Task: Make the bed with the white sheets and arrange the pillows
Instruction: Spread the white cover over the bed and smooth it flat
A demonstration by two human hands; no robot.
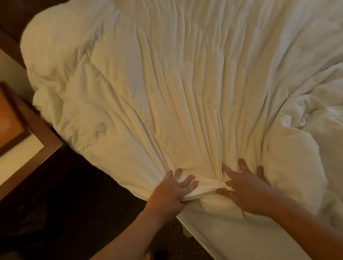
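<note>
White sheet point(183, 83) bunched at bed point(220, 241) edge, left hand point(170, 194) and right hand point(246, 187) pinching it; dark floor point(102, 207) alongside.

Dim warm light, soft blur
</note>
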